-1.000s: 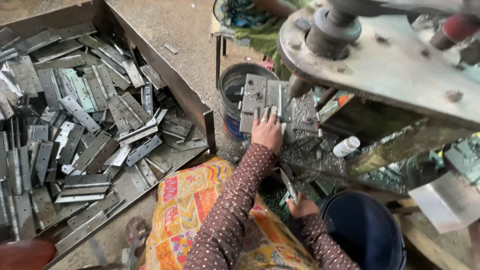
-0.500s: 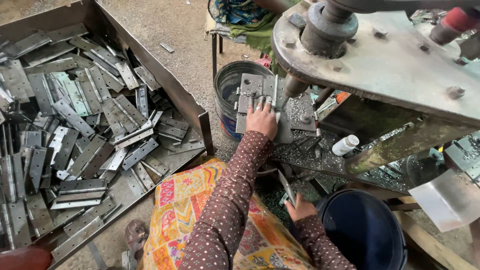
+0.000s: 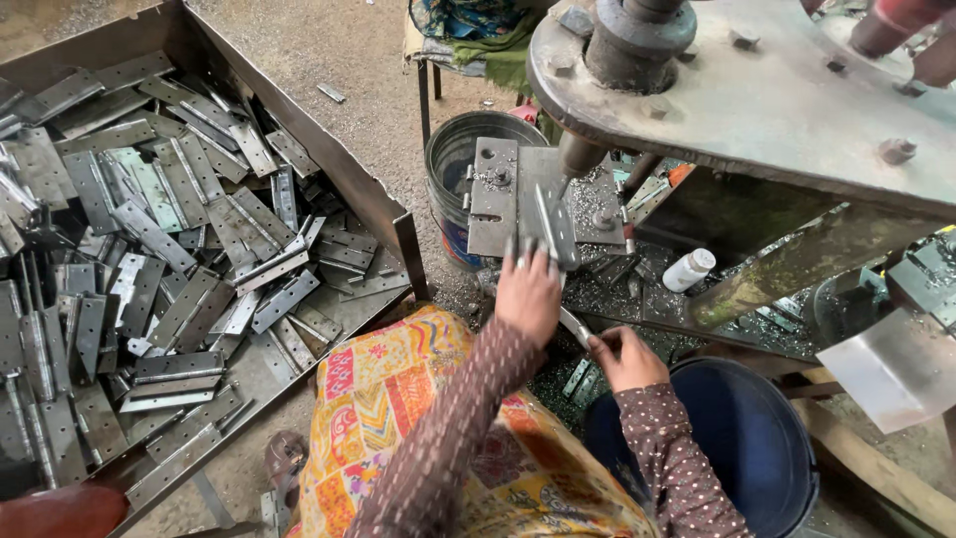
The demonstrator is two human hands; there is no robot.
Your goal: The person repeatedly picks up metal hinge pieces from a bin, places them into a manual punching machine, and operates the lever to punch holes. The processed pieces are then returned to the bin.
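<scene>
floor: gritty workshop ground, metal tray (image 3: 398, 214) of hinges left of press.
left hand (image 3: 528, 289): pressing hinge plate (image 3: 554, 221) on press bed (image 3: 493, 194).
right hand (image 3: 625, 357): clenched on metal strip (image 3: 576, 327).
handling: stiff, sharp-edged; grip flat faces.

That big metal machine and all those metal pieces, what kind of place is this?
Probably a small metal workshop. A heavy drill press stands over a steel plate, a tray holds flat hinge pieces, and metal shavings litter the ground.

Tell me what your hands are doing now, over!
Left hand holds a hinge plate on the drill table, under the bit. Right hand holds another metal strip. Nothing blocking.
</scene>
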